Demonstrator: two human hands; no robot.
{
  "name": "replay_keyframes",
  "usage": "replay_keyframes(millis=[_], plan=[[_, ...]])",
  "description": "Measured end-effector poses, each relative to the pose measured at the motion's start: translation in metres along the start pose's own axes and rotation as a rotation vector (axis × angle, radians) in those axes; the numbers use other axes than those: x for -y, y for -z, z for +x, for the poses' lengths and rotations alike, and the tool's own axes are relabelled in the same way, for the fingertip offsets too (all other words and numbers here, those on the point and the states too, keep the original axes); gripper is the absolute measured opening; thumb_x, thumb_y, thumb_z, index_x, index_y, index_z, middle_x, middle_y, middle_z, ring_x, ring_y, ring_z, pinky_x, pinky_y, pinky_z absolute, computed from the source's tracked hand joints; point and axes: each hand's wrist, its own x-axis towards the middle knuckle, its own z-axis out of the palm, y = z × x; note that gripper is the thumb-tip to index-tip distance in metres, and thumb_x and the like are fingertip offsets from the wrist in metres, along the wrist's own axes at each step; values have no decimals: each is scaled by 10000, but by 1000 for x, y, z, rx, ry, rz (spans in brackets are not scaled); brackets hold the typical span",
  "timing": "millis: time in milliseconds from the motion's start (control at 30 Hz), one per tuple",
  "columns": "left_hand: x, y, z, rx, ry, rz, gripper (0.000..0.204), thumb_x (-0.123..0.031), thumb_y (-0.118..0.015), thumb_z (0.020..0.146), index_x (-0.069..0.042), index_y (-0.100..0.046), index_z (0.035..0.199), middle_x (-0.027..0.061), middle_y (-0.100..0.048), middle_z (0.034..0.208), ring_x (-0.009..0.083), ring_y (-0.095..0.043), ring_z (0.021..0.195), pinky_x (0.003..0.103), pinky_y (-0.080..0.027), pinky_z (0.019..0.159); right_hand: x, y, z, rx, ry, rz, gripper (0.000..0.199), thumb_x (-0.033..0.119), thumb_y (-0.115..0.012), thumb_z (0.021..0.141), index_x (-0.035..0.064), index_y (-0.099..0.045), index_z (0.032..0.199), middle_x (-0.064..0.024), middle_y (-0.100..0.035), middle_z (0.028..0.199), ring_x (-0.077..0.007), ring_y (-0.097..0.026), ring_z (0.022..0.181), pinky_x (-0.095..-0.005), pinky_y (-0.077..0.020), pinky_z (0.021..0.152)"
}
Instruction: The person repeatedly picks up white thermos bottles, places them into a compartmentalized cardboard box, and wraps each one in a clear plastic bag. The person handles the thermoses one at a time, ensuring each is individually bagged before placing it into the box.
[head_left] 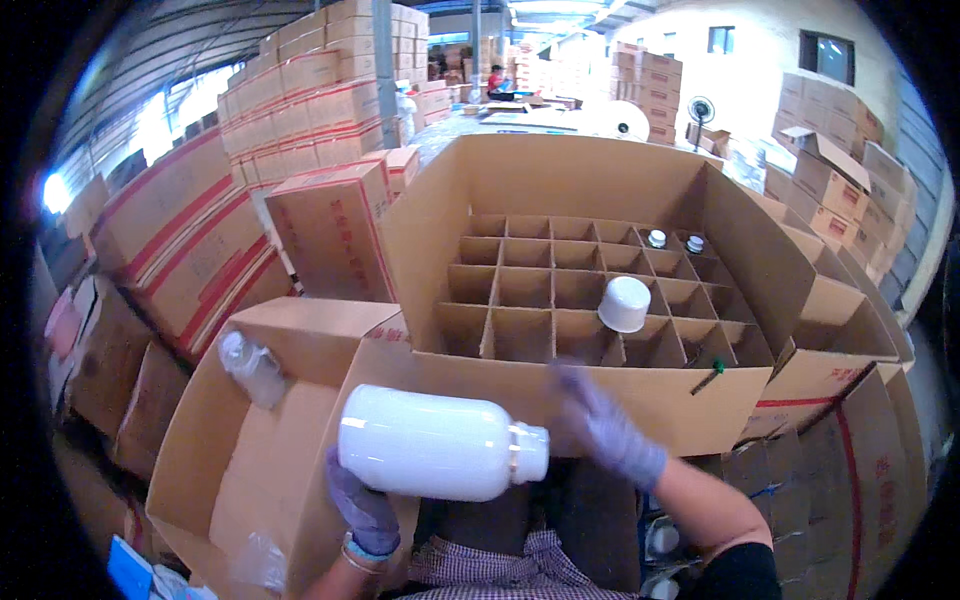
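Note:
A large glossy white bottle lies sideways across my left hand, which is gloved and grips it from below at its wide end. The bottle's narrower neck end points right. My right hand, also gloved, is apart from the bottle, just beyond its neck and in front of the big carton. Its fingers look stretched out with nothing in them, though motion blurs them. A large white cap sits among the carton's cardboard dividers. Two smaller capped tops show at the far right cells.
The open carton has raised flaps. A dark stick with a green tip is at its front edge. Left of me, another open carton holds a clear plastic-wrapped item. Stacked cartons line the left; a fan stands behind.

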Motion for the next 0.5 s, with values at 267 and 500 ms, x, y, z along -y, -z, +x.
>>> replay_keyframes(millis=[267,500], plan=[[-14,-20,-33,218,-267,39,684,-632,-304,1022,6,-552,1002,131,-537,963,229,-561,912,373,-461,826,23,-30,-105,-32,-582,713,587,359,-586,971,58,-435,1453,-89,-547,1304,-268,-538,1186,-420,-438,1022],[-13,-32,-35,393,240,-160,672,-543,-212,1069,-4,-602,971,109,-630,883,188,-592,851,330,-476,796,59,17,-111,-165,663,-519,868,384,-806,767,104,-390,1475,-130,-473,1321,-372,-509,1188,-513,-468,971]])
